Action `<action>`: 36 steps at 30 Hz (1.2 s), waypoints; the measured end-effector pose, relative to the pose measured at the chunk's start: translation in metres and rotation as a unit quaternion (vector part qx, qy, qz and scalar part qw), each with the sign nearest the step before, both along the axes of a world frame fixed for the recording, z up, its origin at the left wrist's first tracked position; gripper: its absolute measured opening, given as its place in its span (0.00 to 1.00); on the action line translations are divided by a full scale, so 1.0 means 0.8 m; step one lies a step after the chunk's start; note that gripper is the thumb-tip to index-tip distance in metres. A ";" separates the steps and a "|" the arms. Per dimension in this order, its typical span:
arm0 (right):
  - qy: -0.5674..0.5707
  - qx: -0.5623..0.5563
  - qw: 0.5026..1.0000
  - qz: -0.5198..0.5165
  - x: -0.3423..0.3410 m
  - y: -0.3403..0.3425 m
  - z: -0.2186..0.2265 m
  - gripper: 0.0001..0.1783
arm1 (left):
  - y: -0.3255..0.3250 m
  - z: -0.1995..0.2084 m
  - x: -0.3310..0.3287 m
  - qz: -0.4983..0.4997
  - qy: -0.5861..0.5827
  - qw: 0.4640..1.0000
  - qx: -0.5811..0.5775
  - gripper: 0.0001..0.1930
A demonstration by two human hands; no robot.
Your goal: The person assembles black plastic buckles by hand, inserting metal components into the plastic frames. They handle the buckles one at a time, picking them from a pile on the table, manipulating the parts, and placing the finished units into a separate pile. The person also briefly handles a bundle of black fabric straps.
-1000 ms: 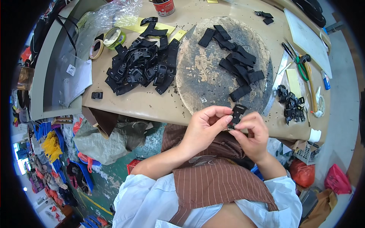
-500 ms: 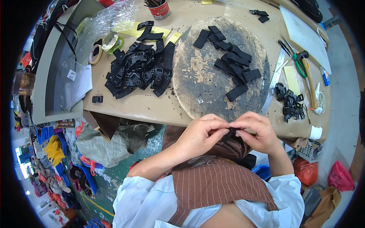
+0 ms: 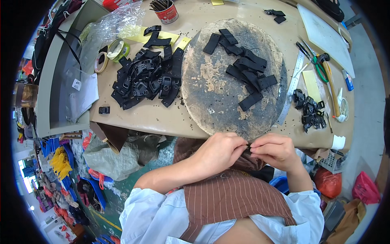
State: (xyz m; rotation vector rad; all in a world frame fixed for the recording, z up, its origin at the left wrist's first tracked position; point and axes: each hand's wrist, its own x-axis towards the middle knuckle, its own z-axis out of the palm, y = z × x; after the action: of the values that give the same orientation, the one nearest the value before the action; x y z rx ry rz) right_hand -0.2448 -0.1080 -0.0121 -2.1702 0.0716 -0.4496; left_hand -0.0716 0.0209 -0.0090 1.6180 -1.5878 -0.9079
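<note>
My left hand (image 3: 222,151) and my right hand (image 3: 276,151) meet just off the near edge of a worn round board (image 3: 203,87). Thumb and fingers of both are pinched together, with a small dark piece (image 3: 248,147) between the fingertips. Most of that piece is covered, so its kind cannot be made out. Beyond my hands, several short black strap pieces (image 3: 252,65) lie loosely overlapped on the board. Left of it is a heap of black straps with plastic buckles (image 3: 143,77). A single black buckle (image 3: 104,110) sits apart near the table's front edge.
To the right lie a steel ruler (image 3: 291,90), green-handled pliers (image 3: 321,72), a hammer (image 3: 331,85) and a cluster of black buckles (image 3: 312,112). A red tin (image 3: 167,14) and tape rolls (image 3: 119,49) stand at the back left. A grey box wall (image 3: 61,81) borders the left.
Both hands have come down toward me, away from the board, still pinched together. My left fingers hide more of the dark piece. The things on the table have not been moved.
</note>
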 end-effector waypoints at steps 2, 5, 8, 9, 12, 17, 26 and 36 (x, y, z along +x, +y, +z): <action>0.007 0.050 0.998 -0.028 -0.011 -0.008 0.003 0.10 | -0.019 0.007 0.010 0.006 0.073 0.994 0.082 0.07; -0.029 0.257 0.961 -0.101 -0.035 -0.013 -0.002 0.09 | -0.064 0.003 0.027 0.107 0.033 0.994 0.018 0.09; -0.057 0.393 0.911 -0.114 -0.042 -0.016 0.002 0.11 | -0.095 -0.023 0.023 0.197 -0.123 0.972 -0.043 0.11; -0.053 0.416 0.900 -0.122 -0.037 -0.009 0.008 0.12 | -0.098 -0.033 0.020 0.217 -0.175 0.959 -0.051 0.12; -0.026 0.411 0.897 -0.163 -0.041 -0.002 0.005 0.14 | -0.091 -0.018 0.023 0.135 -0.106 0.985 -0.015 0.14; -0.086 0.349 0.931 -0.061 -0.016 0.002 0.017 0.16 | -0.054 -0.009 0.024 0.147 0.360 0.917 0.093 0.09; -0.151 0.215 0.964 -0.040 0.026 -0.004 0.017 0.13 | -0.015 0.024 0.010 0.167 0.385 0.906 0.057 0.13; -0.081 0.242 0.966 -0.046 0.028 -0.008 0.020 0.10 | -0.011 0.019 0.003 0.120 0.258 0.957 0.061 0.12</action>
State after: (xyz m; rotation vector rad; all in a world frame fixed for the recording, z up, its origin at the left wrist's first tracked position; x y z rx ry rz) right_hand -0.2227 -0.1145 0.0037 -1.6498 0.1749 -0.5931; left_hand -0.0694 0.0124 0.0058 1.4564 -0.9721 -1.1937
